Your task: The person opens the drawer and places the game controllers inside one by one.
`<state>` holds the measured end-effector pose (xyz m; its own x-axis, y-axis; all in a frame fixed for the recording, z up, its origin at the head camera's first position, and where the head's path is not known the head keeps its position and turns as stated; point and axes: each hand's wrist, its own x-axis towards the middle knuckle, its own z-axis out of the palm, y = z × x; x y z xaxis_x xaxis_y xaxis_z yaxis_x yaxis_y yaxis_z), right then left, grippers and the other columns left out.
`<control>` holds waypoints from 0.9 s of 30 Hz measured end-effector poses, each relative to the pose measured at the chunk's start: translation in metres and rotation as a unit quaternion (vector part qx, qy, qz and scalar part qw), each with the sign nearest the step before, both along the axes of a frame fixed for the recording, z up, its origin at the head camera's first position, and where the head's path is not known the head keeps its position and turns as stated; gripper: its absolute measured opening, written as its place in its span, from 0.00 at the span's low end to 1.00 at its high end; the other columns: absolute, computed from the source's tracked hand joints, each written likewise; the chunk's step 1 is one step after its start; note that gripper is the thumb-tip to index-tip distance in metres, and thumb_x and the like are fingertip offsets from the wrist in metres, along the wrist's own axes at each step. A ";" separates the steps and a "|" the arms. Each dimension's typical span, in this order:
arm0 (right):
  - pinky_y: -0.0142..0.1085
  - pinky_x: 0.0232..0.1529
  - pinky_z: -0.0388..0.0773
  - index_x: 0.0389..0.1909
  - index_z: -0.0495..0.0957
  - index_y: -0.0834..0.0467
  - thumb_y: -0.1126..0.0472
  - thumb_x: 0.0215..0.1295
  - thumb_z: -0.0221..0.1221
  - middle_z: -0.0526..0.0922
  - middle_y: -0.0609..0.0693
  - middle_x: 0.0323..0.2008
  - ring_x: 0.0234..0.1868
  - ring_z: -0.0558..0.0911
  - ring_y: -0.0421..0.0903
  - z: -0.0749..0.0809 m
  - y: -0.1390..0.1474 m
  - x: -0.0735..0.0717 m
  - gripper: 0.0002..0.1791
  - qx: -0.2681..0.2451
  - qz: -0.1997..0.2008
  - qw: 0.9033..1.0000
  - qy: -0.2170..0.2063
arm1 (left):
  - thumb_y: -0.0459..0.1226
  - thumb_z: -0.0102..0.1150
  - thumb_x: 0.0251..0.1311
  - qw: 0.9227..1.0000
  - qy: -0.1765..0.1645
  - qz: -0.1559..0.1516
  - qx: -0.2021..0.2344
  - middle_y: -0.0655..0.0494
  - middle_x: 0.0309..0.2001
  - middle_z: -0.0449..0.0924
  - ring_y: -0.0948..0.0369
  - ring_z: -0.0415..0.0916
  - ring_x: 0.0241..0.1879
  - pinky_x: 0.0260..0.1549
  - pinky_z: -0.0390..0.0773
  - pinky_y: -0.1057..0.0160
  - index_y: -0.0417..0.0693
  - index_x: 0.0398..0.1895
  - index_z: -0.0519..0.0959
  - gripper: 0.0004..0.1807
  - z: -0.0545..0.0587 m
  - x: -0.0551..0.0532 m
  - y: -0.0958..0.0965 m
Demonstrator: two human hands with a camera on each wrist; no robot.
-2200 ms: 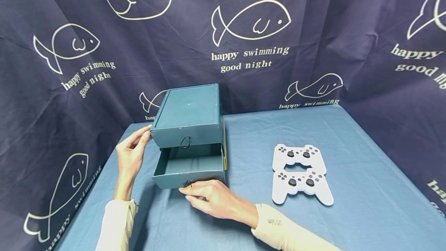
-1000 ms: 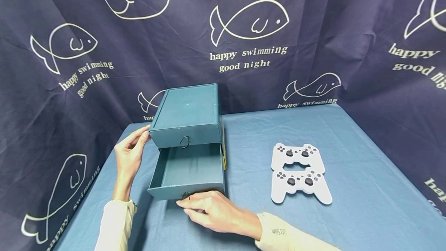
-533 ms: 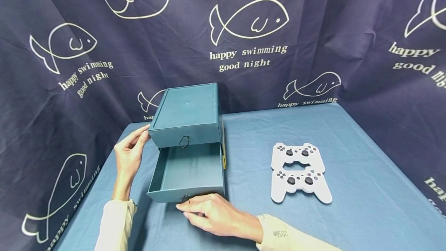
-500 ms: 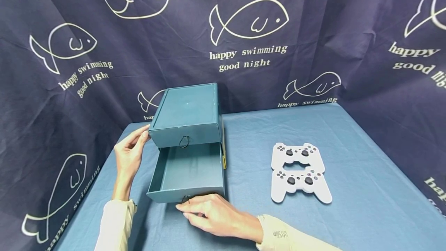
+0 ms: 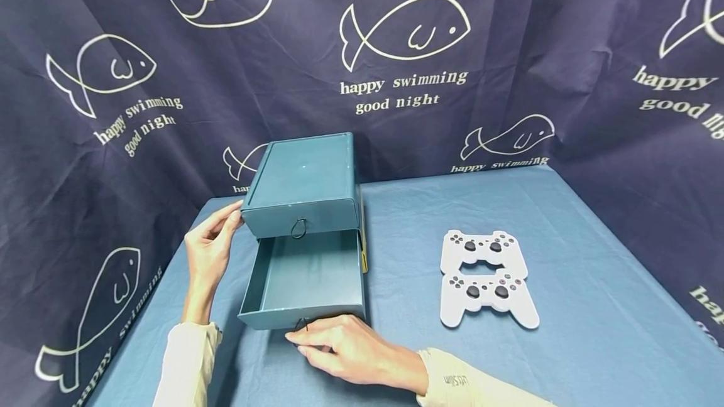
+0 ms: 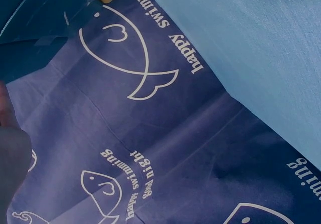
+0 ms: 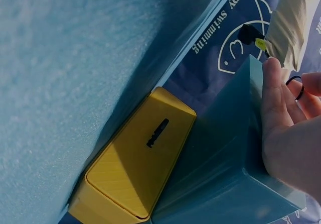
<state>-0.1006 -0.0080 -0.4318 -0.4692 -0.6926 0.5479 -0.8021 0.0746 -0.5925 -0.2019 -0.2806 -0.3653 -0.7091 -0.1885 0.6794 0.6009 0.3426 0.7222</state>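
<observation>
A teal two-drawer box (image 5: 305,171) stands left of centre in the head view. Its upper drawer is closed, with a wire ring on its front. The lower drawer (image 5: 311,278) is pulled far out and holds nothing. My right hand (image 5: 351,350) pinches the ring handle (image 7: 302,91) on that drawer's front. My left hand (image 5: 209,250) touches the upper left front corner of the box with extended fingers and thumb. Only a dark part of the left hand shows in the left wrist view. A yellow box (image 7: 145,153) with a dark oval mark lies beneath the teal one.
Two white game controllers (image 5: 489,297) lie at the right on the blue tablecloth (image 5: 418,225), one overlapping the other. A dark blue curtain (image 5: 407,137) with fish drawings hangs behind and at both sides of the table.
The lower drawer has slid out toward me, my right hand moving back with it. Over the last half second it has hardly moved. My left hand has stayed at the box corner.
</observation>
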 end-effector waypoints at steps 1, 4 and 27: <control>0.20 0.42 0.77 0.59 0.84 0.58 0.67 0.74 0.60 0.88 0.48 0.49 0.46 0.81 0.28 0.000 0.000 0.000 0.16 0.001 0.000 1.000 -0.001 | 0.26 0.64 0.67 1.000 0.000 0.000 0.000 0.62 0.37 0.89 0.67 0.87 0.36 0.39 0.78 0.74 0.33 0.54 0.86 0.13 0.000 0.000 0.000; 0.19 0.42 0.77 0.60 0.84 0.58 0.68 0.73 0.60 0.88 0.47 0.49 0.45 0.80 0.28 0.001 0.000 0.001 0.17 0.004 -0.002 1.000 -0.003 | 0.25 0.64 0.67 1.000 0.000 0.000 -0.001 0.62 0.37 0.89 0.67 0.87 0.36 0.40 0.79 0.74 0.33 0.53 0.86 0.13 0.001 0.000 0.000; 0.19 0.43 0.72 0.69 0.78 0.53 0.56 0.74 0.62 0.86 0.42 0.47 0.38 0.80 0.28 0.011 0.012 0.002 0.24 0.110 -0.008 0.990 0.086 | 0.25 0.64 0.67 1.000 0.002 0.002 0.000 0.63 0.36 0.89 0.66 0.87 0.35 0.38 0.78 0.74 0.32 0.53 0.85 0.13 0.000 -0.001 0.000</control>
<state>-0.0987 0.0040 -0.4207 -0.3929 -0.7978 0.4572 -0.8879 0.1998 -0.4144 -0.2031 -0.2804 -0.3651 -0.7062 -0.1914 0.6817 0.6018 0.3450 0.7203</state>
